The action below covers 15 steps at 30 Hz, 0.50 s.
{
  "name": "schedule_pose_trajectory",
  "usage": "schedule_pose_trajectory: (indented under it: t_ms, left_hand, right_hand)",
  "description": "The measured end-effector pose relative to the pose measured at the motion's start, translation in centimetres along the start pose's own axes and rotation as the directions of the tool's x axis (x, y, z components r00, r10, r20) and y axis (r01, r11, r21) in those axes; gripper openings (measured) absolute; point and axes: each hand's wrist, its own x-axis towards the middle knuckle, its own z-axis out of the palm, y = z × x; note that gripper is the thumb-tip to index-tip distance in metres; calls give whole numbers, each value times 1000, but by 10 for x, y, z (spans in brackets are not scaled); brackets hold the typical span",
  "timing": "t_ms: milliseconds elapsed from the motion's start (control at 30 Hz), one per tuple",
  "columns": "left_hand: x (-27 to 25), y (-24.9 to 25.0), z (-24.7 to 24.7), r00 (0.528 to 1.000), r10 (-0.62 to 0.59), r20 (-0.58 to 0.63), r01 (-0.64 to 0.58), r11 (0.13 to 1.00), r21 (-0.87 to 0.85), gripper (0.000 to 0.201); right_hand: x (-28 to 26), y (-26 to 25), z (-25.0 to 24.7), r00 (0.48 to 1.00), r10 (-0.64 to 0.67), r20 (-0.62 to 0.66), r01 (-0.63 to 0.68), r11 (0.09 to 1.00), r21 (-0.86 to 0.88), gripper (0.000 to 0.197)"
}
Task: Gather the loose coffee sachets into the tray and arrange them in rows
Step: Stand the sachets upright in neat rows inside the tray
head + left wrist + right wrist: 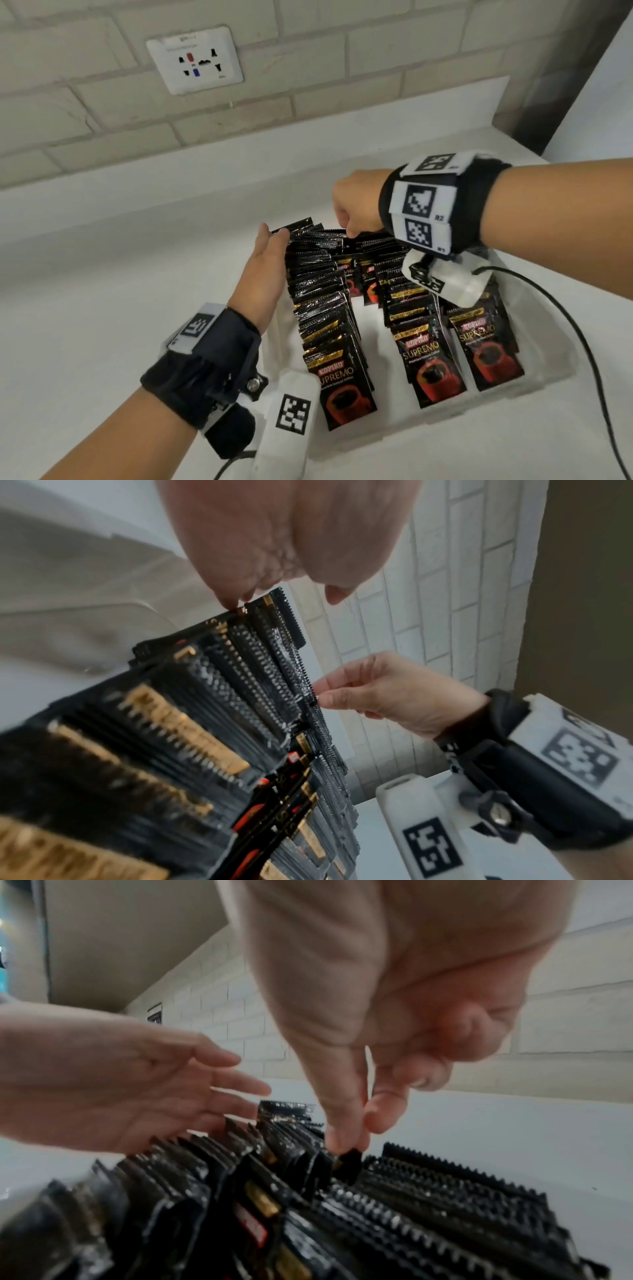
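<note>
Black Kopiko Supremo coffee sachets stand in a clear plastic tray in three rows: left row, middle row, right row. My left hand lies flat with straight fingers against the left side of the left row's far end; it also shows in the left wrist view and the right wrist view. My right hand reaches down from the right. Its thumb and forefinger pinch the serrated top of one sachet at the far end of the rows.
The tray sits on a white counter against a pale brick wall with a socket plate. A black cable runs along the tray's right side. The counter ends at a corner on the far right.
</note>
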Motion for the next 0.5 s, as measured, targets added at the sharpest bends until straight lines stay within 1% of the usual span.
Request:
schedule_pose_trajectory:
  t_ms: [33,100,200,367,500]
  left_hand:
    - [1,1,0,1000,-5,-6,5,999,-45,65]
    - [4,1,0,1000,7,-3,-7,998,-61,58]
    - [5,1,0,1000,15,10,-15,997,-75,53]
    - [2,4,1,999,31,29,-29,997,-66,50]
    - [3,4,3,999,36,17,-35,998,-56,49]
  right_hand:
    - [2,-1,-1,1000,7,1,-7,1000,-6,36]
    - [5,0,0,999,6,-42,-7,1000,-6,33]
    - [12,0,2,999,-7,-36,7,1000,5,28]
    - [23,-4,6,990,-14,-137,29,993,110,19]
    - [27,-6,12,985,-37,-167,72,975,211,12]
